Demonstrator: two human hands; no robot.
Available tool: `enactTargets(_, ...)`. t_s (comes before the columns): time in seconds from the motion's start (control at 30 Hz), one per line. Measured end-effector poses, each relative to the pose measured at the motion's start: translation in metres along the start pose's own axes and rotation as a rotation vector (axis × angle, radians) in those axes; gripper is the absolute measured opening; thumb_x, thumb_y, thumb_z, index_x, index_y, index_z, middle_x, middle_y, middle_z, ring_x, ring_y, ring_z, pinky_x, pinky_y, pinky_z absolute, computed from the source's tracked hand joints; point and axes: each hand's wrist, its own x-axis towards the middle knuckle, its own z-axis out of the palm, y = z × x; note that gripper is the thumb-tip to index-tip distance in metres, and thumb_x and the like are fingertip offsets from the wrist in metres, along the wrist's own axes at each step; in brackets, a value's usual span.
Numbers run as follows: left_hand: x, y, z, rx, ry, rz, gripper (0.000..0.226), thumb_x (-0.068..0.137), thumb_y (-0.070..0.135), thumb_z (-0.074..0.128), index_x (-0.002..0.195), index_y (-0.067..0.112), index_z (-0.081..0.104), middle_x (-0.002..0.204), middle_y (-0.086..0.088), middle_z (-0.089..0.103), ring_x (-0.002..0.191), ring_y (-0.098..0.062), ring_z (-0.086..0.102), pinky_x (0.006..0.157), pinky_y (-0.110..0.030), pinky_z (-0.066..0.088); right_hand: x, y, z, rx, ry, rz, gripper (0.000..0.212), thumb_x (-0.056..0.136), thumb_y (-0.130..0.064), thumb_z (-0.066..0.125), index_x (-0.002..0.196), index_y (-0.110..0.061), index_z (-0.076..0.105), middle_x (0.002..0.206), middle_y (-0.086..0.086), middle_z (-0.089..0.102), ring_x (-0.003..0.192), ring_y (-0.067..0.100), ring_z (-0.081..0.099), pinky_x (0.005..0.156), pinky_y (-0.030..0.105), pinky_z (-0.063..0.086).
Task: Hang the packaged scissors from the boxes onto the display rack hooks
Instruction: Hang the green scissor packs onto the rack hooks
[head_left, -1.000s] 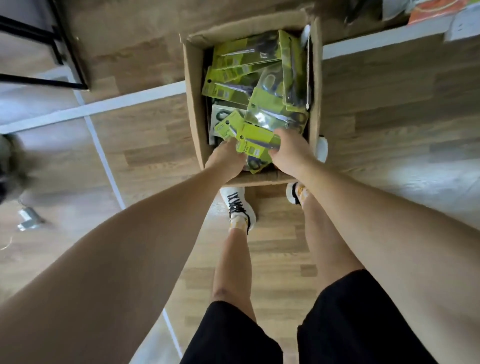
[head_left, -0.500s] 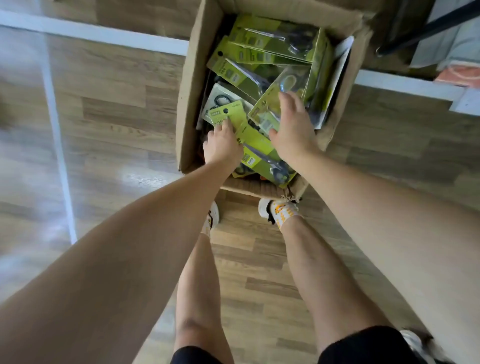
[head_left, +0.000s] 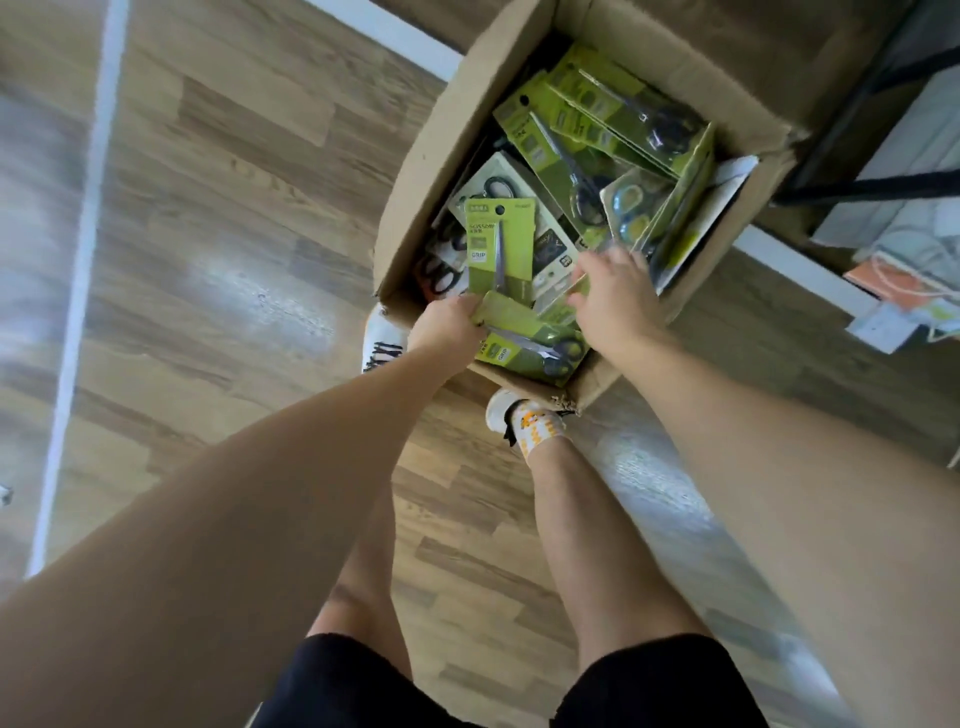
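An open cardboard box (head_left: 426, 156) stands on the wooden floor, filled with several green packaged scissors. My left hand (head_left: 447, 325) grips the lower end of one green scissors pack (head_left: 498, 244), which stands upright above the others. My right hand (head_left: 613, 296) reaches into the box just right of it, fingers spread on other packs; whether it grips one is hidden. More packs lie at the far side, among them a long black-handled pair (head_left: 634, 111) and a blue-handled pair (head_left: 631, 208). No display rack hooks are in view.
My legs and white shoes (head_left: 382, 338) stand at the box's near edge. A black metal frame (head_left: 878, 189) and stacked goods (head_left: 904, 291) sit at the right. White lines (head_left: 78, 291) cross the wooden floor to the left.
My left hand has lifted one green pack upright out of the pile. My right hand has drawn back toward the near right of the box. The view has swung, so the box sits further right.
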Motion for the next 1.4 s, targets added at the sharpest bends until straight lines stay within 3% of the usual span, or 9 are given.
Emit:
enactTargets(0.1,-0.026,0.001,-0.006,-0.053,0.033,0.037,0.004,0.094,0.018,0.057,0.090,0.018,0.056,0.085,-0.006,0.057,0.090,-0.034,0.060,0.069,-0.036,0.049,-0.017,-0.007,-0.007,0.041,-0.018,0.050,0.011,0.094,-0.025,0.066,0.099,-0.022,0.057,0.120,0.005,0.056,0.116,0.027,0.047,0.081,0.033,0.038)
enactTargets(0.33,-0.071,0.005,-0.031,-0.035,0.095,0.107,0.026,0.087,-0.003,0.045,0.094,0.012,0.064,0.080,-0.008,0.060,0.086,-0.037,0.060,0.062,-0.032,0.042,-0.049,-0.048,-0.023,0.129,0.077,0.122,0.008,0.097,-0.025,0.062,0.097,-0.017,0.060,0.115,0.007,0.056,0.106,0.029,0.051,0.074,0.032,0.037)
enactTargets(0.5,-0.093,0.007,-0.071,0.013,0.096,0.151,0.019,0.085,-0.004,0.041,0.078,0.012,0.046,0.068,-0.004,0.047,0.067,-0.029,0.047,0.051,-0.032,0.030,-0.064,-0.080,-0.038,0.225,0.102,0.160,0.011,0.097,-0.022,0.062,0.089,-0.026,0.055,0.110,0.003,0.053,0.097,0.028,0.055,0.075,0.040,0.052)
enactTargets(0.63,-0.108,0.002,-0.112,0.026,0.101,0.153,0.027,0.091,0.003,0.042,0.070,0.019,0.037,0.067,-0.002,0.042,0.072,-0.032,0.050,0.061,-0.035,0.037,-0.078,-0.108,-0.053,0.170,0.146,0.137,0.008,0.101,-0.025,0.055,0.093,-0.023,0.052,0.107,0.003,0.060,0.089,0.026,0.055,0.063,0.032,0.043)
enactTargets(0.73,-0.128,0.005,-0.147,0.053,0.127,0.162,0.016,0.092,0.003,0.043,0.084,0.010,0.054,0.075,-0.008,0.052,0.084,-0.037,0.059,0.062,-0.038,0.041,-0.101,-0.128,-0.079,0.149,0.179,0.118,0.007,0.102,-0.023,0.050,0.096,-0.022,0.049,0.103,0.004,0.061,0.087,0.028,0.057,0.065,0.037,0.050)
enactTargets(0.93,-0.207,0.042,-0.232,0.167,0.201,0.290,0.028,0.085,-0.009,0.037,0.097,0.005,0.059,0.091,-0.020,0.059,0.088,-0.038,0.060,0.064,-0.038,0.045,-0.176,-0.170,-0.173,0.106,0.276,0.077,0.007,0.104,-0.024,0.042,0.103,-0.021,0.049,0.101,0.001,0.058,0.084,0.027,0.052,0.058,0.032,0.035)
enactTargets(1.07,-0.280,0.089,-0.298,0.222,0.272,0.414,0.019,0.083,-0.002,0.043,0.078,0.013,0.053,0.080,-0.012,0.055,0.072,-0.031,0.055,0.055,-0.028,0.035,-0.236,-0.201,-0.253,0.154,0.382,0.090,0.012,0.103,-0.027,0.040,0.101,-0.019,0.049,0.096,0.002,0.056,0.082,0.027,0.052,0.061,0.035,0.035)
enactTargets(1.23,-0.362,0.146,-0.377,0.468,0.379,0.639,0.020,0.086,0.003,0.050,0.098,0.010,0.066,0.094,-0.017,0.066,0.089,-0.038,0.063,0.066,-0.036,0.043,-0.314,-0.233,-0.348,0.015,0.507,-0.038,0.019,0.102,-0.031,0.043,0.111,-0.018,0.053,0.108,0.010,0.065,0.099,0.035,0.062,0.067,0.039,0.045)
enactTargets(1.4,-0.446,0.207,-0.448,0.581,0.551,0.810,0.020,0.092,0.011,0.047,0.102,0.013,0.064,0.095,-0.012,0.063,0.092,-0.037,0.064,0.069,-0.033,0.045,-0.376,-0.249,-0.437,0.029,0.687,-0.102,0.009,0.102,-0.024,0.045,0.099,-0.017,0.050,0.095,0.006,0.055,0.087,0.030,0.056,0.062,0.035,0.030)
